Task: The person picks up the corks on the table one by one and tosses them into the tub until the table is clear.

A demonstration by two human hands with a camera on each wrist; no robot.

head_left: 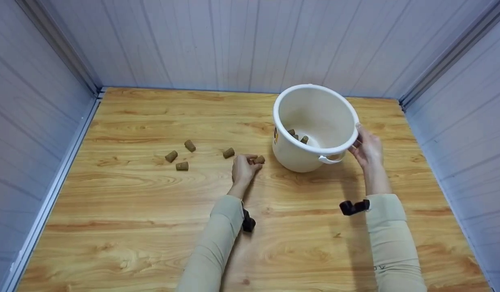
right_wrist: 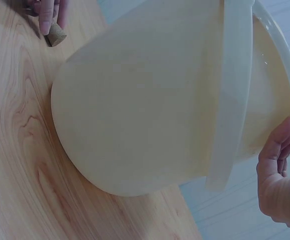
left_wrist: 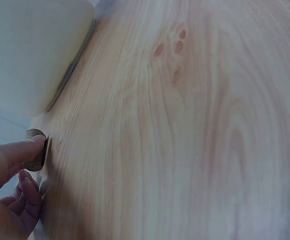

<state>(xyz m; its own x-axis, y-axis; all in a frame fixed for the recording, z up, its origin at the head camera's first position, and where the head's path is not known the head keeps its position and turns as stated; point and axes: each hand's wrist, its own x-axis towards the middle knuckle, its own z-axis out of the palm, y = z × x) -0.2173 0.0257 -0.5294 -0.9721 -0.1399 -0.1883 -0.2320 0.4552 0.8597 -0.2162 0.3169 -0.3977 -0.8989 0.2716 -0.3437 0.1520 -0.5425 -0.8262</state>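
My left hand (head_left: 243,169) pinches a tapered cork (head_left: 259,159) between thumb and fingers, low at the table beside the bucket's left side. In the left wrist view, the thumb lies across that cork (left_wrist: 35,162). A white plastic bucket (head_left: 292,156) has several corks (head_left: 304,139) lying on its bottom. With fingers curled at the rim, my right hand (head_left: 368,148) holds the bucket on its right side, above the handle (head_left: 330,159). Just left of my left hand lies another cork (head_left: 229,153) on the table.
Farther left on the wood-grain table (head_left: 124,194), three corks lie in a loose group: one cork (head_left: 190,145) behind, one cork (head_left: 171,156) to its left and one cork (head_left: 182,166) in front. Pale panel walls (head_left: 185,44) enclose the back and both sides.
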